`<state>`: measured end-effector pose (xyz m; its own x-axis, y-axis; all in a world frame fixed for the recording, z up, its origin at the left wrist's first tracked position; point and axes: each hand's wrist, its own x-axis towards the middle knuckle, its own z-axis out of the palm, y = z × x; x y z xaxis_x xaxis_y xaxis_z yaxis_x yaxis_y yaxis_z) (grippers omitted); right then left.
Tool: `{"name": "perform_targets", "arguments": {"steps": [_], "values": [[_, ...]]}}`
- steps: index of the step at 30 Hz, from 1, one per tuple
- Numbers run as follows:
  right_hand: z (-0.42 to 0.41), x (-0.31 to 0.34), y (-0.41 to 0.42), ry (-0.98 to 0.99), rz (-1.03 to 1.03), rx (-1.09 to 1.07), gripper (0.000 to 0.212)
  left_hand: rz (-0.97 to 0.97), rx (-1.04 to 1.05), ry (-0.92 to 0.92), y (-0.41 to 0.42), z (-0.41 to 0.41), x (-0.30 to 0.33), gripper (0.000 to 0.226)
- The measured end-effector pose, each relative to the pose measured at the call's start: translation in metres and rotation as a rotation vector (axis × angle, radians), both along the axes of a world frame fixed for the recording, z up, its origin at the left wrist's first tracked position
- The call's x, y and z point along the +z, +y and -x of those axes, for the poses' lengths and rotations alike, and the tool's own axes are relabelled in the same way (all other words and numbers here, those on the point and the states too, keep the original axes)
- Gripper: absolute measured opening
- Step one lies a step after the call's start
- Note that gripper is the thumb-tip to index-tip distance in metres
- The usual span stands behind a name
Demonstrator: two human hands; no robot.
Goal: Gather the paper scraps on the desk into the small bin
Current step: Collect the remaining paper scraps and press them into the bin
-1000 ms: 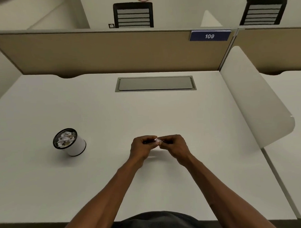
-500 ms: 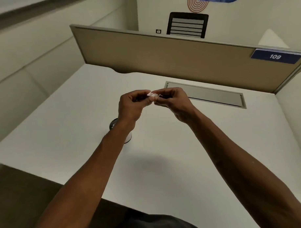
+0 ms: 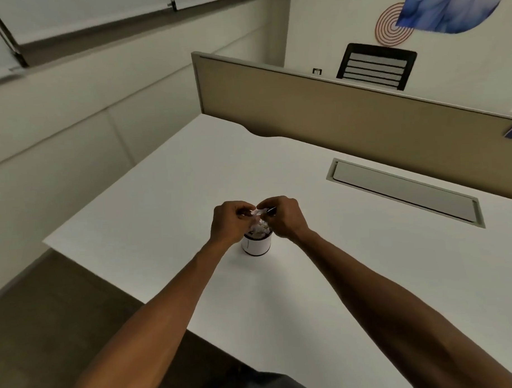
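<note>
A small white bin point(image 3: 256, 246) with a dark rim stands on the white desk point(image 3: 339, 278), with crumpled paper scraps point(image 3: 260, 230) showing at its top. Directly above its opening, my left hand point(image 3: 229, 221) and my right hand point(image 3: 283, 216) meet, fingers pinched together on one small white paper scrap point(image 3: 257, 212) held between them. A thin dark thing shows in my right hand's fingers; I cannot tell what it is. The hands hide the far part of the bin's rim.
A tan partition point(image 3: 348, 115) runs along the desk's far edge. A grey cable cover point(image 3: 405, 191) is set into the desk at the right. The desk's left edge point(image 3: 112, 268) drops to brown floor. A black chair point(image 3: 375, 66) stands beyond the partition.
Both hands, still pinched on the scrap, have travelled left from the desk's middle to above the bin. The view has swung left and down, bringing the bin under the hands.
</note>
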<state>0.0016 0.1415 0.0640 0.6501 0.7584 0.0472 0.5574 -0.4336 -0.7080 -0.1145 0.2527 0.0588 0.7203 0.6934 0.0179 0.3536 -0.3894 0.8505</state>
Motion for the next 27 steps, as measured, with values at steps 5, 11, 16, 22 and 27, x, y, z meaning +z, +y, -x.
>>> {"name": "perform_targets", "arguments": {"steps": [5,11,16,22,27], "values": [[0.005,-0.013,0.000,-0.172,0.078,0.155,0.049,-0.316,-0.085,0.091,0.010,0.003,-0.026,0.022],[0.004,-0.025,-0.020,-0.349,0.045,0.109,0.055,-0.453,-0.220,0.008,0.023,0.023,-0.043,0.070],[0.014,-0.048,-0.039,-0.533,0.364,0.319,0.080,-0.788,-0.523,0.286,0.020,0.028,-0.058,0.111],[0.021,-0.054,-0.032,-0.552,0.459,0.331,0.072,-0.988,-0.615,0.480,0.016,0.023,-0.065,0.108],[0.022,-0.052,-0.025,-0.469,0.467,0.331,0.065,-0.978,-0.623,0.509,0.016,0.017,-0.056,0.103]]}}
